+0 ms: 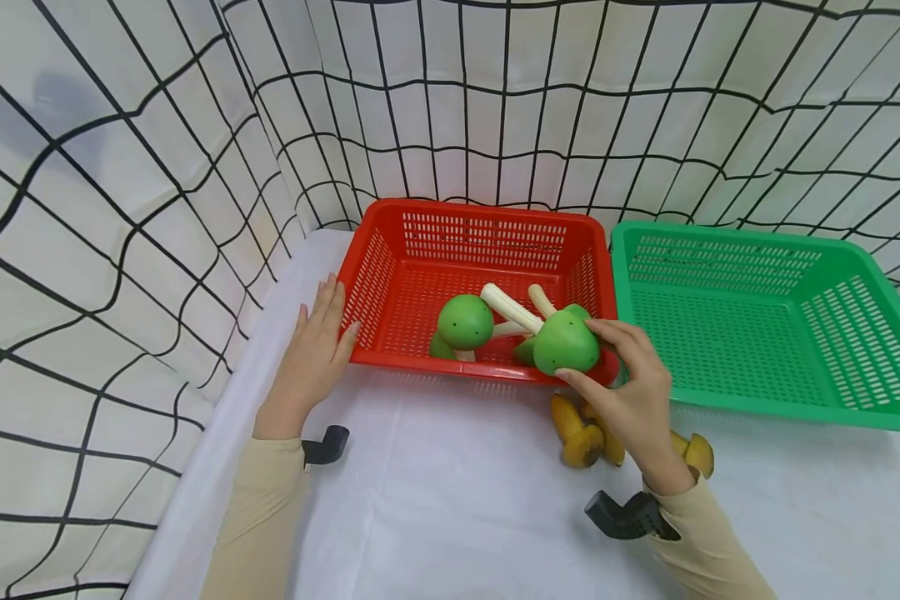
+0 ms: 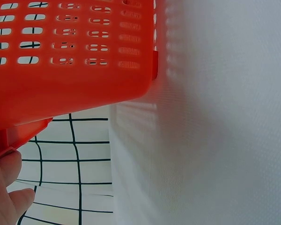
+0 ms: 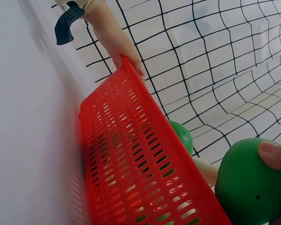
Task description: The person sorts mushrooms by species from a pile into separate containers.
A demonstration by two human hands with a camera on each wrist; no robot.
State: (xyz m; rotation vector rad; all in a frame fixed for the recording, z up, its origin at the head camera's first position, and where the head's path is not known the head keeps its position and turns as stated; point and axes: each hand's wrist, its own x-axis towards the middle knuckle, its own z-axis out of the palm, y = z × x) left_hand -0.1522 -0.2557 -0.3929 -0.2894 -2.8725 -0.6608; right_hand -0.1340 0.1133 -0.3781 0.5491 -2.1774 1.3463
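A red basket [image 1: 450,271] holds several toy mushrooms with green caps and pale stems, one with its cap [image 1: 466,322] near the middle. My right hand [image 1: 633,383] pinches another green mushroom [image 1: 566,343] by its round cap, thumb on the near side and fingers on the far side. That mushroom is over the basket's front right part, its cap level with the rim in the right wrist view. My left hand [image 1: 311,354] rests on the basket's left rim with its fingers straight. Behind the held cap, part of something red [image 1: 607,367] shows.
A green basket [image 1: 720,333] stands right beside the red one. On the white cloth in front lie several yellow mushroom-like pieces [image 1: 567,419], partly hidden by my right hand and forearm. Black netting [image 1: 502,92] over white sheeting rises behind and on the left.
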